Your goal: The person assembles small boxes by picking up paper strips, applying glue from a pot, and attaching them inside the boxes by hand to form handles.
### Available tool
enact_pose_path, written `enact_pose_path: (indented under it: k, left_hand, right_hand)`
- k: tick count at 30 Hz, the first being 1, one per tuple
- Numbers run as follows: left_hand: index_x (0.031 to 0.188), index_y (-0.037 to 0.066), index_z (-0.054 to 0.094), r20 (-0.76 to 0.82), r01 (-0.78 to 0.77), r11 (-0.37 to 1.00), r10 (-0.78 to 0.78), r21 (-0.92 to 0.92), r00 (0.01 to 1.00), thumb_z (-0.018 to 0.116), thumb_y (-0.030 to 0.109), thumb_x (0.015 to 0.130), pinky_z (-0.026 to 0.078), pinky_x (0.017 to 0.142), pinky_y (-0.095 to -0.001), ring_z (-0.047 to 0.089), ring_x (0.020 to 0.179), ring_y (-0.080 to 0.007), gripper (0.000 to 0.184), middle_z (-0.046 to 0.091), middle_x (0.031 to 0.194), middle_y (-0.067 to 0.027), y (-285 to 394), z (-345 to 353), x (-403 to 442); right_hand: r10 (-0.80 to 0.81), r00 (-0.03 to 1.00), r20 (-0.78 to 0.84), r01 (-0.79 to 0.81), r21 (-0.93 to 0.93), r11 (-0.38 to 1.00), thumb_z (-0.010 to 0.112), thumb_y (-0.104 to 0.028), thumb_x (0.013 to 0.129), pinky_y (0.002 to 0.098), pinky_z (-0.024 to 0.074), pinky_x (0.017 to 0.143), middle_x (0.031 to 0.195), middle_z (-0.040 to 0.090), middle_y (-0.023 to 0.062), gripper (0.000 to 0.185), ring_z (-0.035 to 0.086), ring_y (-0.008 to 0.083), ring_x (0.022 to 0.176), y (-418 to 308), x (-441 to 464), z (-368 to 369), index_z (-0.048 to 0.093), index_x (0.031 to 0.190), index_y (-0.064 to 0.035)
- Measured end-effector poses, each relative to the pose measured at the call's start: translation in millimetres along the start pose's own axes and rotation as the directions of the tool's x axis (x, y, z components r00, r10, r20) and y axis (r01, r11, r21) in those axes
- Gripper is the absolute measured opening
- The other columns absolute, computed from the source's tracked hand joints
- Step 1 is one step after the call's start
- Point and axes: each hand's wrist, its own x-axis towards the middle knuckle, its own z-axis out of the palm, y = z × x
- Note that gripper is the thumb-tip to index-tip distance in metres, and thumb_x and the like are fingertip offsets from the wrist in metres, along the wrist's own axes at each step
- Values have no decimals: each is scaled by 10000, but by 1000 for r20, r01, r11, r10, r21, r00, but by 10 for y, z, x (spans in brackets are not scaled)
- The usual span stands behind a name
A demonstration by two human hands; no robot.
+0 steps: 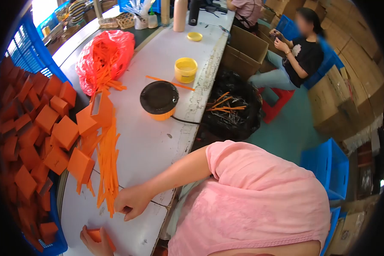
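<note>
My left hand (94, 244) is wrapped around a small orange box (101, 237) at the table's lower edge of view. Above it, my right hand (134, 202) is closed with curled fingers, low over the table. It sits right beside the lower ends of a bundle of flat orange strips (108, 166). Whether a strip is between its fingers I cannot make out. Several orange boxes (65, 132) are heaped to the left, and some lie against the strips.
On the white table (136, 149) stand a dark-topped round device (159, 97) with a cord, a yellow tub (186, 70) and a red plastic bag (111, 47) of strips. A black-lined bin (234, 106) holds scraps. A seated co-worker (301, 55) is beyond it.
</note>
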Motion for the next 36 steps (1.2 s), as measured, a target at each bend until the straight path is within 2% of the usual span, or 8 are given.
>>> enact_pose_path:
  k: [2, 5, 9, 12, 14, 25, 33, 36]
  left_hand:
    - [1214, -35, 632, -53, -25, 1000, 26, 19, 998, 817, 418, 744, 455, 990, -473, 576, 1125, -402, 678, 635, 1184, -240, 285, -176, -36]
    - [1232, -34, 623, -23, 35, 999, -36, -15, 999, 813, 418, 752, 452, 1002, -471, 574, 1134, -395, 686, 626, 1206, -243, 305, -186, -41]
    - [1243, -44, 612, -12, -8, 1000, 8, 3, 1000, 799, 401, 767, 451, 1005, -465, 572, 1136, -398, 678, 614, 1226, -256, 255, -168, -46]
    - [1249, -33, 614, -38, -13, 1000, 13, 6, 999, 843, 494, 701, 450, 1004, -468, 579, 1121, -392, 794, 614, 1213, -262, 106, -81, -27]
    - [1363, 67, 526, 1, -61, 998, 61, -6, 998, 724, 364, 863, 435, 1059, -427, 510, 1256, -346, 613, 513, 1347, -154, -207, 52, -9]
    - [1375, 80, 523, 6, -25, 999, 25, 31, 1000, 707, 389, 879, 426, 1077, -418, 505, 1267, -331, 613, 509, 1358, -149, -147, 41, -20]
    - [1368, 70, 526, 9, -55, 999, 55, 2, 998, 707, 382, 880, 427, 1069, -423, 501, 1268, -342, 607, 512, 1353, -156, -99, -2, -24]
    - [1365, 68, 529, 27, 1, 1000, 0, -11, 1000, 709, 373, 881, 424, 1071, -421, 498, 1272, -346, 600, 512, 1353, -160, -49, -31, -30]
  right_hand:
    - [18, 1000, 11, -18, 6, 1000, 738, -140, 797, 385, 421, 579, 654, 525, 76, 306, 524, 247, 615, 2, -5, 12, 492, 655, -27]
    - [0, 1000, 23, -1, 4, 1000, 735, -148, 795, 383, 426, 583, 656, 531, 75, 303, 532, 245, 619, 6, 11, 0, 495, 654, -30]
    - [-17, 1000, 7, 17, -8, 1000, 747, -166, 781, 384, 437, 576, 650, 555, 82, 291, 553, 243, 613, 23, 8, 6, 523, 655, -28]
    - [-20, 1000, -6, 20, -12, 1000, 757, -185, 769, 380, 449, 568, 642, 576, 86, 281, 575, 236, 607, 36, 6, 18, 554, 657, -27]
    - [-12, 1000, -7, 12, -6, 1000, 758, -185, 769, 379, 451, 569, 644, 580, 86, 277, 577, 237, 609, 26, 7, 15, 558, 658, -28]
    - [39, 998, 43, -39, 6, 999, 749, -151, 785, 396, 428, 590, 665, 548, 90, 301, 541, 266, 629, -22, 12, -12, 508, 651, -28]
    - [13, 999, 35, -14, 4, 1000, 747, -156, 784, 400, 426, 588, 658, 541, 89, 301, 537, 267, 626, 2, 11, -7, 508, 648, -31]
    - [-7, 1000, 28, 7, -12, 1000, 745, -160, 784, 401, 425, 588, 658, 541, 90, 301, 537, 271, 627, 35, 11, 6, 508, 650, -31]
